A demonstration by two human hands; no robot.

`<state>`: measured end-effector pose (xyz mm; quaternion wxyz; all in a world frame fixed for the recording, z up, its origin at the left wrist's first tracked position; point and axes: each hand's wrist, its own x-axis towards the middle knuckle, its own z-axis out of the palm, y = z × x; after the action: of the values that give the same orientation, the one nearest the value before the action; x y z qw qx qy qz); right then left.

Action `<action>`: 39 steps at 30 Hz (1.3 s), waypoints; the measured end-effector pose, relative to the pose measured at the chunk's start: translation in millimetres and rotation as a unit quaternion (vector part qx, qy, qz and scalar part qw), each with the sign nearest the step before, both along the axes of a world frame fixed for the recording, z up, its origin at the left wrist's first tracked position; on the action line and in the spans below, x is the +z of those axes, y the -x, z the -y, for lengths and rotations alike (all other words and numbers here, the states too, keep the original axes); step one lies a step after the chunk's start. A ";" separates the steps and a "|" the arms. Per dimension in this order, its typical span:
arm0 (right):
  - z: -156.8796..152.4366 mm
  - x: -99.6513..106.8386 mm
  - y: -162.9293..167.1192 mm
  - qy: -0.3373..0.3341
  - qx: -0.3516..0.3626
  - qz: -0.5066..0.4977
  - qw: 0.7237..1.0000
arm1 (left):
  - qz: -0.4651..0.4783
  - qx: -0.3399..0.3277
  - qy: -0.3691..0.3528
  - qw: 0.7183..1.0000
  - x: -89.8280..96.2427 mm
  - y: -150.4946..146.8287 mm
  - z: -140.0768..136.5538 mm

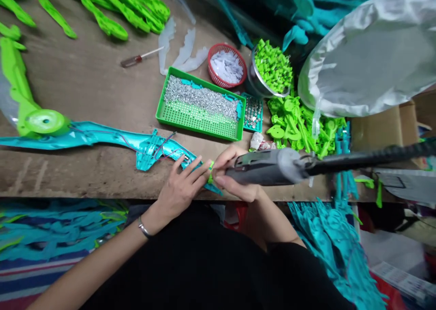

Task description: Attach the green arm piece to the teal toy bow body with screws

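Observation:
A long teal plastic housing half (102,133) lies along the table's front edge, thin wires running inside it. My left hand (182,183) rests flat over its right end, fingers spread, fingertips beside a small bright-green piece (210,171). Close on the other side of that piece is my right hand (238,187), closed round the front end of a dark electric screwdriver (262,167). The tool's body covers the middle of this hand, and its tip is hidden. A round green part (46,121) sits on the housing's left end.
Behind stands a green tray (200,130) of screws. Around it are a red basket (227,46) of white strips, a metal bowl (257,78) of green pieces and a screwdriver (131,61). Loose green parts (296,121) lie right. The tool's black cable (371,155) extends rightward.

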<state>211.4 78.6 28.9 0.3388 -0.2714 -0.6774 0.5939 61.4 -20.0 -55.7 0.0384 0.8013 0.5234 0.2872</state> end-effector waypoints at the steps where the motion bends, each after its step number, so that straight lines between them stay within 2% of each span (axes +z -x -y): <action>1: -8.6 1.6 1.5 -0.024 -0.010 -0.029 0.999 | -0.004 0.001 0.001 1.000 -0.3 -0.2 0.1; 2: -18.8 1.7 4.0 -0.051 -0.037 -0.066 0.996 | -0.011 0.001 0.001 1.000 -0.4 -0.4 0.0; 5: -55.1 -6.1 16.6 -0.112 -0.180 -0.143 0.967 | -0.029 0.009 -0.002 1.000 1.6 -1.7 -0.7; 7: -77.7 -15.5 26.9 -0.115 -0.241 -0.143 0.953 | -0.032 0.013 0.000 0.999 4.0 -2.6 -1.3; 9: -93.7 -24.9 36.4 -0.108 -0.263 -0.131 0.950 | -0.028 0.016 0.000 0.999 5.7 -3.2 -1.6; 17: -106.0 -41.5 53.9 -0.085 -0.259 -0.107 0.956 | -0.029 0.014 0.007 0.999 5.8 -2.1 -0.1; 27: -110.1 -40.0 60.2 -0.080 -0.270 -0.086 0.956 | -0.039 0.010 0.007 0.999 7.2 -3.0 -0.7; 39: -110.5 -39.8 61.3 -0.086 -0.265 -0.118 0.953 | -0.040 0.036 0.012 0.998 4.7 -16.0 0.8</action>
<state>150.2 189.1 -10.9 0.5830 -0.3391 -0.5851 0.4503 77.4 -20.8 -51.0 0.0166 0.7923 0.5563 0.2502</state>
